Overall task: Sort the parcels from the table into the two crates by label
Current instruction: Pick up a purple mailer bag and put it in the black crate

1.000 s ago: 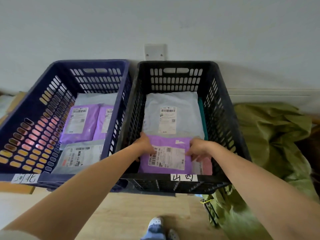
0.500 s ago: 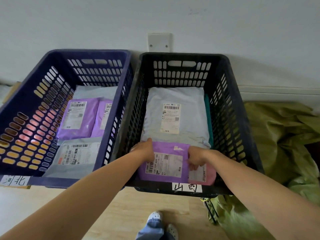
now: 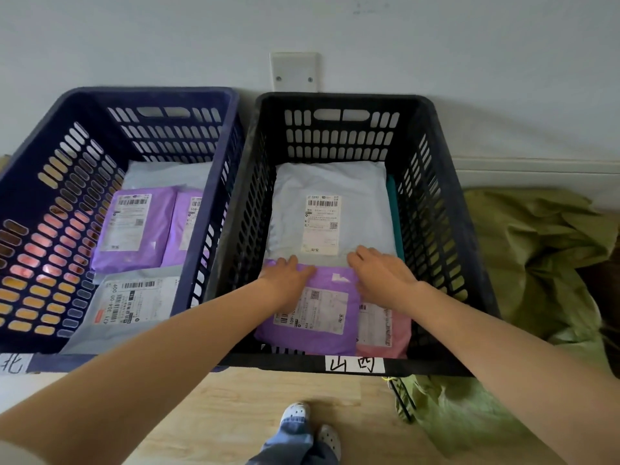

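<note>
**Left hand [image 3: 288, 275] and right hand [image 3: 382, 273] flat on purple parcel [image 3: 322, 333], near end of black crate [image 3: 342, 99]**

Left hand: fingers straight, lying on the parcel's far left corner, gripping nothing.
Right hand: fingers spread and relaxed over the far right corner, tips reaching the large grey parcel [image 3: 328, 193] behind. Also gripping nothing.
Purple parcel lies flat, label up. Its right edge overlaps a pink parcel [image 3: 399, 333].

Handling (my judgement):
- Soft poly mailer, thin, probably light.
- Film looks slick and creases easily, so it would likely sag if lifted by one corner.
- Best hold is a pinch on two opposite edges. To shift it in place, press with flat palms and slide.
- Contents unknown. No fragile marking that I can read.

Containers, left to right:
- Blue crate [image 3: 151, 92]:
  - Slotted walls, with a handwritten tag [image 3: 13, 364] at the near left corner, partly cut off by the frame.
  - A pale grey parcel [image 3: 167, 172] lies at the back.
  - Mid-crate is a lilac parcel [image 3: 134, 226], with a second lilac parcel [image 3: 188, 229] at its right, half hidden by the crate wall.
  - A grey-white parcel [image 3: 134, 307] lies at the near end. The labels that show face up.
- Black crate:
  - It sits just beside the blue one and has a white tag [image 3: 354, 364] on the near rim.
  - The large grey parcel fills the far end, with a teal item [image 3: 392, 209] down its right side. I cannot tell what that is.
  - The purple and pink parcels lie at the near end.
- Right of the crates, a crumpled green sack [image 3: 536, 263] lies on the floor [image 3: 235, 414].

Placement looks done. The worktop with any remaining parcels is out of view.
</note>
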`<action>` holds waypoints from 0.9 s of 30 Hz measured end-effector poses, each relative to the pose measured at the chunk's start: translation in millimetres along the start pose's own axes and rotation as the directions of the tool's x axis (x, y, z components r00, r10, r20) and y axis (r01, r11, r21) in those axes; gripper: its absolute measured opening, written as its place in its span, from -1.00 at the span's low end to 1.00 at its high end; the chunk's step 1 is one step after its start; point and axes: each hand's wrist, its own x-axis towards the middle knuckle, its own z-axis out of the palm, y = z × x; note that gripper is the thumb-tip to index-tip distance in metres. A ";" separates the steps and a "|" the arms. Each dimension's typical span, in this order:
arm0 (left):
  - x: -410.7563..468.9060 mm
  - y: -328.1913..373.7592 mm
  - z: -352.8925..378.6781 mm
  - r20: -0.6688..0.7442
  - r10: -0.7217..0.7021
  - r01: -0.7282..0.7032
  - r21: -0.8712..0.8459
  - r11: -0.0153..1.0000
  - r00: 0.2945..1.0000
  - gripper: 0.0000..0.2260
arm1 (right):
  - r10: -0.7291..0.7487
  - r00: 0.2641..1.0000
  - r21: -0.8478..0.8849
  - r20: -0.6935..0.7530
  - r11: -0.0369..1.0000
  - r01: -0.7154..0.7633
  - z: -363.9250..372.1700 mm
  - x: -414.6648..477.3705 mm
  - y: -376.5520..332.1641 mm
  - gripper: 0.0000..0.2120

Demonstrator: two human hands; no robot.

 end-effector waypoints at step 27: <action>4.8 11.8 17.1 0.161 0.071 -0.099 0.172 0.980 0.984 -0.33 | -0.370 0.898 -0.022 0.236 0.922 0.386 37.9 0.1 -6.6 -0.31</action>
